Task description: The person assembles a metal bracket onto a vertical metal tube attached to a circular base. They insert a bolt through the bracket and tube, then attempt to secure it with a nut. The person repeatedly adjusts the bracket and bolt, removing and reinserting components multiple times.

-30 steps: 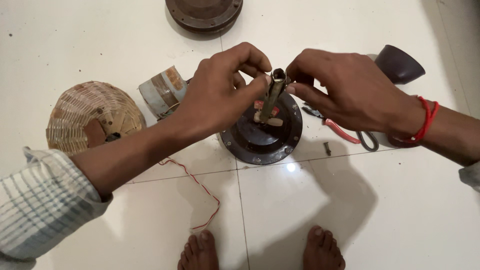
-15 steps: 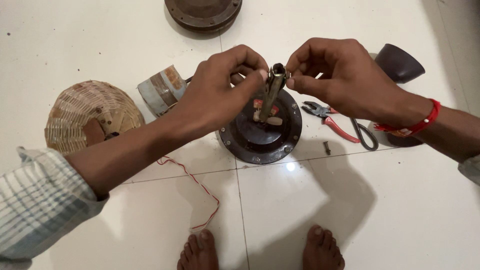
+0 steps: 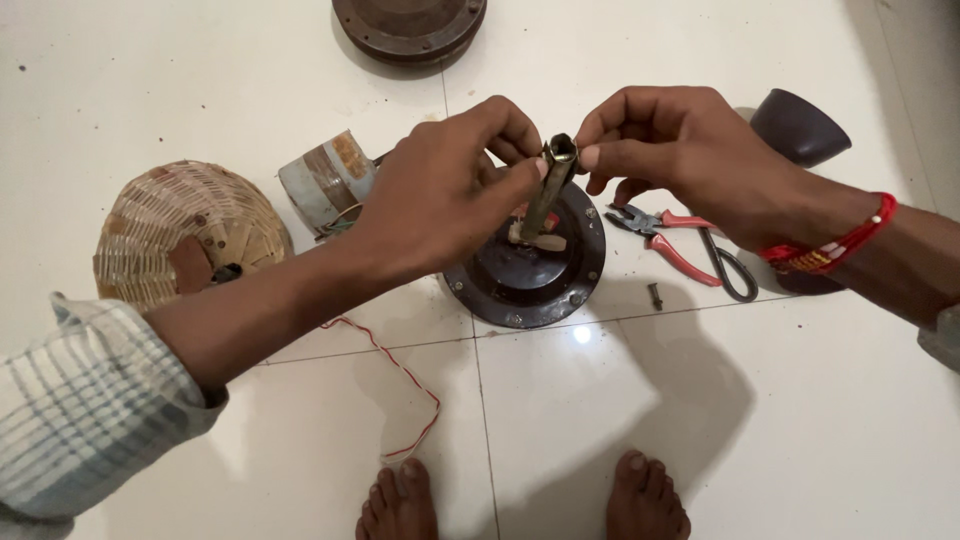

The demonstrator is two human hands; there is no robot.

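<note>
Between our hands, left hand [image 3: 440,195] and right hand [image 3: 680,150] both pinch the shaft [image 3: 548,195] top above the motor [image 3: 525,265]; we should hold it steady and upright.

My left hand [image 3: 440,200] is bare, with a rolled-up pale blue-and-white checked sleeve [image 3: 85,420] on that arm. My right hand [image 3: 690,160] is bare too, with red thread bands [image 3: 835,245] round the wrist. Both feet [image 3: 400,500] are bare.

Both hands raised, fingertips pinched — left hand [image 3: 440,195], right hand [image 3: 680,150].
</note>
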